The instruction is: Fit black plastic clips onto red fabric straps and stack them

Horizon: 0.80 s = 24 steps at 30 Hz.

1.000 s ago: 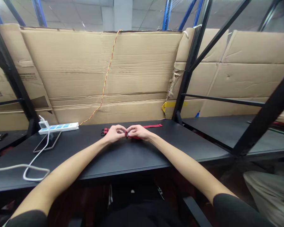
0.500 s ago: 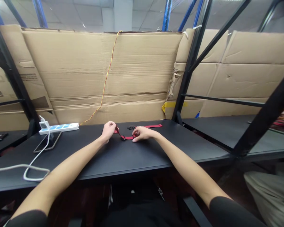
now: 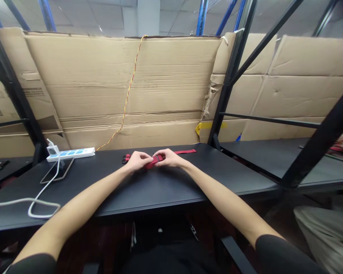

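A red webbing strap [image 3: 151, 163] with dark buckle hardware is pinched between both hands, just above the black tabletop. My left hand [image 3: 137, 160] grips it from the left with thumb and fingers closed. From the right, my right hand [image 3: 169, 157] holds it beside a dark slider [image 3: 159, 157]. A red strap end [image 3: 185, 152] lies flat on the table past the right hand. Left of the left hand lies a black buckle [image 3: 125, 158] with red webbing. My fingers hide parts of the strap between the hands.
A white power strip [image 3: 71, 154] with a plugged-in charger stands at the back left. A phone or tablet [image 3: 58, 171] lies before it, with a white cable [image 3: 42, 194] nearby. Cardboard panels [image 3: 165, 83] and black posts [image 3: 227, 83] border the black table [image 3: 171, 190].
My two hands have come closer together, the left moving right. The strap section between them is now bunched and raised, and the buckle at the left has come into view.
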Motion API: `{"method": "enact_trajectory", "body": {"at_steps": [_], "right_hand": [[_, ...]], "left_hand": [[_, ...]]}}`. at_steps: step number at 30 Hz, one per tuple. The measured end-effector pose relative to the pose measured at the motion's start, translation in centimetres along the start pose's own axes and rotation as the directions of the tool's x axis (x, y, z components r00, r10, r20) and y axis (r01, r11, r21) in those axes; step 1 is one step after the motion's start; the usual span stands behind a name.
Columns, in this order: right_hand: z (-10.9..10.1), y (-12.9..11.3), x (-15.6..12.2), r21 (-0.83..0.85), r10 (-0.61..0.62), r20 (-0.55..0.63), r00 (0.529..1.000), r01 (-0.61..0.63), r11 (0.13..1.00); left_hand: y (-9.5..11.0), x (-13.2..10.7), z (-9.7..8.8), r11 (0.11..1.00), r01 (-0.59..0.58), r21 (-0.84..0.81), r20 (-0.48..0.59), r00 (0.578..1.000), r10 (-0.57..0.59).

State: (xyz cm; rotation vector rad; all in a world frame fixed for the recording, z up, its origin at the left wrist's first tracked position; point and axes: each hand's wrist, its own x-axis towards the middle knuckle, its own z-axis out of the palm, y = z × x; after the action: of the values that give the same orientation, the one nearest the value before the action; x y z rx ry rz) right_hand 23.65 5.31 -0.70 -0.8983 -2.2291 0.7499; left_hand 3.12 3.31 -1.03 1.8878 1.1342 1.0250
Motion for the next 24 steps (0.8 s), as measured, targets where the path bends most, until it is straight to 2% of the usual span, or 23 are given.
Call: {"method": "enact_trajectory", "body": {"at_steps": [10,15,20,24], "right_hand": [[1.1,-0.3,0.0,-0.171,-0.108,-0.085,0.991,0.092,0.981],[1.5,-0.4,-0.3,-0.164,-0.139,-0.125,0.982,0.118,0.979],[1.6,-0.4,-0.4,-0.178,-0.138,-0.097,0.986,0.119,0.977],[1.7,-0.5,-0.3,-0.101,-0.102,-0.085,0.991,0.094,0.990]], "left_hand": [[0.2,-0.2,0.3,0.992,0.027,0.119,-0.069,0.997,-0.019],[0.3,-0.3,0.4,0.994,0.020,0.108,-0.021,1.000,-0.018],[0.5,-0.5,0.5,0.997,-0.004,0.074,0.051,0.999,0.000],[0.1,-0.3,0.5,0.998,-0.040,0.050,0.039,0.999,0.038]]}}
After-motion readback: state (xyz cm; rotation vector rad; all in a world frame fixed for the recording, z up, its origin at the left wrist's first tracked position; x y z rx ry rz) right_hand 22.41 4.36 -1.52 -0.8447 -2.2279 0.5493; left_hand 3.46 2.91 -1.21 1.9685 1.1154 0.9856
